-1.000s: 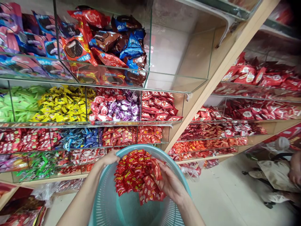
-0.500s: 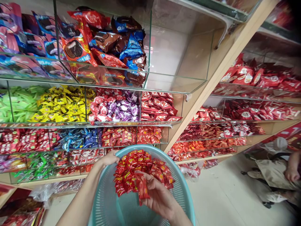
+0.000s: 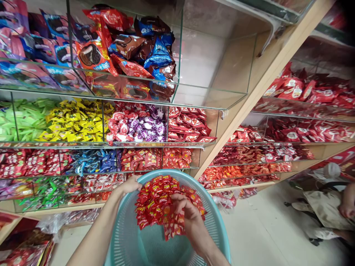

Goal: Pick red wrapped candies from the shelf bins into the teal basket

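A round teal plastic basket (image 3: 226, 240) with slotted sides is in front of me at the bottom of the view. My left hand (image 3: 129, 186) is closed over its far left rim. Inside lies a heap of small red candy packets (image 3: 158, 199), some with yellow lettering, others with orange round marks. Over the right part of the heap is my right hand (image 3: 191, 218), its fingers bent and apart. Just beside and below those fingers are red packets with orange marks (image 3: 173, 225); I see no grip on them. The palm side is partly hidden.
Glass-divided shelves hold yellow candies (image 3: 80, 122), purple and red wrapped sweets (image 3: 138, 123), and larger cookie packs (image 3: 97, 55). A slanting wooden post (image 3: 249, 99) separates them from more red packets (image 3: 299, 129). At the right, another person's hand (image 3: 348, 207) shows above the floor (image 3: 249, 229).
My right hand has opened from around the red packets and shifted slightly up and right. Those packets now lie spread on the heap. My left hand keeps its hold on the rim.
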{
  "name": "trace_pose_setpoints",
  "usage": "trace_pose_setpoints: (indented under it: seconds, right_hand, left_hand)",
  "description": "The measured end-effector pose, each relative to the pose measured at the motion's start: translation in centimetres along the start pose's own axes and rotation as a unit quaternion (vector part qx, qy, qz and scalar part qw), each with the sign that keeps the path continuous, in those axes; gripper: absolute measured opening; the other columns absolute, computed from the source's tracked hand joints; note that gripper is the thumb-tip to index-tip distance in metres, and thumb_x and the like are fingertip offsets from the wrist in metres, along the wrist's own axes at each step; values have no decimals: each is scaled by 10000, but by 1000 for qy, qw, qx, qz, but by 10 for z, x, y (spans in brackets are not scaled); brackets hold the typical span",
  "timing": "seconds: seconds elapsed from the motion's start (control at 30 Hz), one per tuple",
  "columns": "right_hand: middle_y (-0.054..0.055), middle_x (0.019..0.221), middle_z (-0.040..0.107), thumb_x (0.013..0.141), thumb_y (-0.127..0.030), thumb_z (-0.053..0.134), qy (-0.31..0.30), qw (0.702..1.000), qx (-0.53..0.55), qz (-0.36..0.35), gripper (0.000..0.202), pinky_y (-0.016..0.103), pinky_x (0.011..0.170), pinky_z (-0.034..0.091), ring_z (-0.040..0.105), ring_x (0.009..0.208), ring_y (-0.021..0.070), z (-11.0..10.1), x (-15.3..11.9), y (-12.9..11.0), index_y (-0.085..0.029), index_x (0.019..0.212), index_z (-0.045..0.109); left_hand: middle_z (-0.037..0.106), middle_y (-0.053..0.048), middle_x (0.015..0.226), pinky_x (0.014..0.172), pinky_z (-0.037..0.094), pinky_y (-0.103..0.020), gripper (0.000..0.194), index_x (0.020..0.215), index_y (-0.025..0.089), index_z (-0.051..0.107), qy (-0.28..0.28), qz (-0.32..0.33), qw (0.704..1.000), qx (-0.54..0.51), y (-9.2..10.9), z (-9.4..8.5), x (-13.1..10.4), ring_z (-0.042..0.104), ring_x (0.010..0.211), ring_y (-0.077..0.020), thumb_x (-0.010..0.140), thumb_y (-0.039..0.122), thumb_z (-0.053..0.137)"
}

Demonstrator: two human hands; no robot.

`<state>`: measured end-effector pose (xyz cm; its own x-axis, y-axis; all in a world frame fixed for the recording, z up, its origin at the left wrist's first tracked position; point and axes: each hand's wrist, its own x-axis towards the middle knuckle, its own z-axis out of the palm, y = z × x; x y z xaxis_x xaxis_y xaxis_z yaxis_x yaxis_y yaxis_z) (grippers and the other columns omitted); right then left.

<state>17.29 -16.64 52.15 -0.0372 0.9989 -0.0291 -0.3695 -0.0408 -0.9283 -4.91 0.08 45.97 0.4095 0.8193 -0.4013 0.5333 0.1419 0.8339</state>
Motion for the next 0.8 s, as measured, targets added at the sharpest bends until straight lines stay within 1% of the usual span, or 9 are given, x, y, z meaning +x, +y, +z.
trace_pose_setpoints:
  seconds: [0.07,0.13,0.23,0.33,0.43,0.53,0.67,0.73,0.8]
  right_hand:
    - [44,1123,463,675,-133,594,6,996,-73,-57,88,305,876,322,384,1089,200,-2,-1,-3,-196,663,534]
    - [56,1139,451,715,-154,567,1,992,-101,-78,71,315,884,315,381,1090,200,-2,-4,-7,-202,700,516]
    - [64,1155,449,756,-186,533,-11,993,-98,-60,47,301,824,361,417,1043,194,0,-7,-14,-206,742,493]
    - [57,1126,476,734,-195,569,-21,996,-86,-31,73,292,803,380,440,1008,190,2,-7,-14,-207,759,502]
    - [42,1058,518,691,-220,625,-14,998,-58,-4,152,295,816,386,460,986,189,4,-6,-6,-215,791,511]
    - [44,996,546,708,-267,615,-3,998,-64,16,199,274,725,418,509,871,172,1,-8,9,-219,875,518]
    - [50,898,585,739,-310,582,43,979,-199,3,283,279,663,415,522,743,167,-11,-14,16,-224,1006,544]
    - [45,863,598,727,-319,594,83,958,-274,-18,307,294,694,407,520,756,187,-21,-14,10,-240,1023,570]
    - [40,807,603,717,-330,601,124,948,-293,-30,305,302,708,404,518,764,204,-31,-13,1,-245,1009,593]
  left_hand:
    - [377,72,499,407,291,-176,206,647,179,460,0,3,1000,1,0,-1,0,353,443,-78,453,121,425]
    - [382,70,504,410,294,-177,207,650,179,460,-1,2,1000,2,-1,-1,0,364,451,-82,454,121,426]
    - [391,65,512,409,300,-179,204,647,175,460,-1,0,1000,5,1,-1,-1,375,458,-86,454,119,428]
    - [381,67,505,405,300,-179,202,644,174,457,-3,-4,1000,1,4,-1,-2,365,445,-81,453,116,426]
    - [368,69,495,400,298,-180,202,640,171,455,-4,-3,1000,-4,5,0,-3,349,434,-77,449,114,425]
    - [371,67,496,395,304,-189,215,650,166,461,-5,-5,1000,-11,4,0,-2,349,432,-82,444,117,424]
    - [369,65,500,397,298,-194,243,684,155,475,-7,-2,1000,-15,3,0,-1,353,441,-87,448,117,430]
    - [372,65,501,402,295,-193,238,677,154,471,-6,0,1000,-14,3,-1,-1,358,450,-88,445,113,436]
    - [388,64,510,406,299,-193,242,681,154,472,-5,1,1000,-13,4,-1,-1,364,456,-89,445,110,438]
